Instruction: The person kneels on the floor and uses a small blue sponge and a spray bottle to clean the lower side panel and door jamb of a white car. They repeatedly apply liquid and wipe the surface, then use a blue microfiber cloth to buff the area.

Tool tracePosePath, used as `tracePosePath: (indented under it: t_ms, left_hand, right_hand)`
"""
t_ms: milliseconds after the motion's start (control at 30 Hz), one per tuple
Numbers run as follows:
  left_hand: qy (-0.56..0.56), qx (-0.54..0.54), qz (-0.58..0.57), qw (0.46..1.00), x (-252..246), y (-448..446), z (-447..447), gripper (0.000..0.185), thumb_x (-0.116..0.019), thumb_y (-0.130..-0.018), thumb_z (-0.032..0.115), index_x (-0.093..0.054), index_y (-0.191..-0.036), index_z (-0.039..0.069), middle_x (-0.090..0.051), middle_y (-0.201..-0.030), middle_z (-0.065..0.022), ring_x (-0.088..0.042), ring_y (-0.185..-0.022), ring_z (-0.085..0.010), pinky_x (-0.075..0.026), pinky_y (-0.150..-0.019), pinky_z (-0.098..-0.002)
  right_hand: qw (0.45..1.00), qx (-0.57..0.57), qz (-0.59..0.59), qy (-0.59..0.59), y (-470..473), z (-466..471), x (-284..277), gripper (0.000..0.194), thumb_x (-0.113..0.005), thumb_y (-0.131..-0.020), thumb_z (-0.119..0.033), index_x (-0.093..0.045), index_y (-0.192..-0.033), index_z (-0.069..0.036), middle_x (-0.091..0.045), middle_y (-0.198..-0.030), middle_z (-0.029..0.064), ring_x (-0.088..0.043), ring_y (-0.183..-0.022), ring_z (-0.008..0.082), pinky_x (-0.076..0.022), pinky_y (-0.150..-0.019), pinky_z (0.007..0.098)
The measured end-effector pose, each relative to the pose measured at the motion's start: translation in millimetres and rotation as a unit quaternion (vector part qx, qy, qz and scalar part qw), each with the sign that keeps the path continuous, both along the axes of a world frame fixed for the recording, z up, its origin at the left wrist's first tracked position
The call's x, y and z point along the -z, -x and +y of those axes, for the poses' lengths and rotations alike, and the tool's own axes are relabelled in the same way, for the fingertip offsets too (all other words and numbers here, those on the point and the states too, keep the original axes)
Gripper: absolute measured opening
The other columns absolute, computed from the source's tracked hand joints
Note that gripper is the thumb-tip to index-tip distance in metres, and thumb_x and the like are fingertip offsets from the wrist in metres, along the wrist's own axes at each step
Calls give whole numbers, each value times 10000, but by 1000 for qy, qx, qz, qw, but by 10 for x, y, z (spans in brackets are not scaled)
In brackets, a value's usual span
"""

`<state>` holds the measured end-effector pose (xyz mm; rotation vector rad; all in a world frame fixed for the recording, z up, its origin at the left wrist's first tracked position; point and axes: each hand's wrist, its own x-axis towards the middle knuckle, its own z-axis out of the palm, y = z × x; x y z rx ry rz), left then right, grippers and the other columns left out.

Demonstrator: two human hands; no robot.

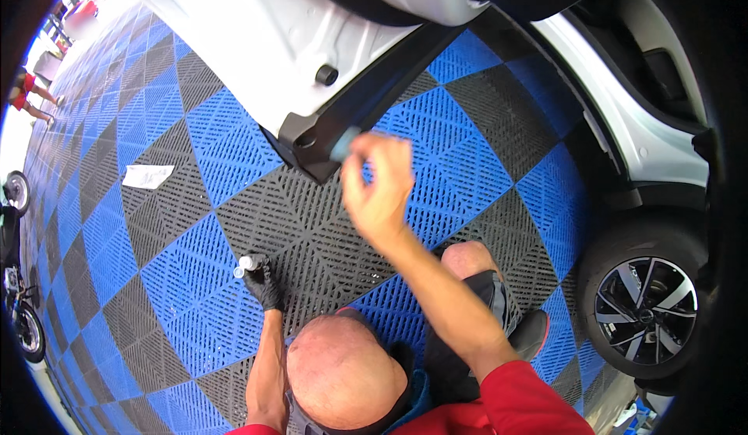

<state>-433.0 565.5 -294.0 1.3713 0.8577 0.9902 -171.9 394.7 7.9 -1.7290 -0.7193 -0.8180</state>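
My right hand [380,184], bare and slightly blurred, pinches a small light-blue pad [345,144] at the black plastic trim [365,99] along the lower edge of a white car door [251,43]. Whether the pad presses on the trim or hovers just off it is hard to tell. A black glove covers my left hand [266,289], down by my knee. Its fingers are closed around a small bottle [248,262] with a white top, and a small clear cap-like piece [238,272] shows beside it. Most of the bottle is hidden by the glove.
Blue and black slatted tiles [310,224] cover the floor. A white paper [147,176] with writing lies to the left. The car's wheel [646,312] and door sill [648,149] are on the right. A motorcycle [20,295] and a person [29,90] appear at the far left.
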Motion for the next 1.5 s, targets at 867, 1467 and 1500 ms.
tracePosePath:
  t_ms: [867, 1467, 1500]
  left_hand:
    - [48, -23, 29, 998, 8, -135, -75, 432, -737, -936, 3, -599, -1345, 23, -668, -1282, -59, -628, -1149, -193, -461, -1057, -329]
    - [27, 33, 8, 999, -126, -121, -65, 484, -741, -952, 29, -543, -1393, 18, -639, -1293, -63, -601, -1170, -185, -456, -1061, -335]
    - [23, 23, 24, 999, -138, -120, -71, 476, -752, -949, 45, -552, -1379, 15, -646, -1277, -68, -605, -1155, -189, -459, -1053, -340]
  right_hand:
    - [990, -109, 85, -20, 574, -11, 276, 187, -724, -851, 29, -644, -1015, -12, -661, -923, 131, -627, -753, 226, -523, -680, 345]
    - [972, -33, 225, -53, 616, 53, 325, 93, -694, -911, 29, -687, -1004, 18, -702, -945, 139, -683, -758, 207, -527, -609, 305]
    - [966, -10, 248, -67, 591, 44, 317, 93, -688, -918, 24, -685, -1011, 17, -701, -940, 134, -677, -747, 197, -516, -588, 306]
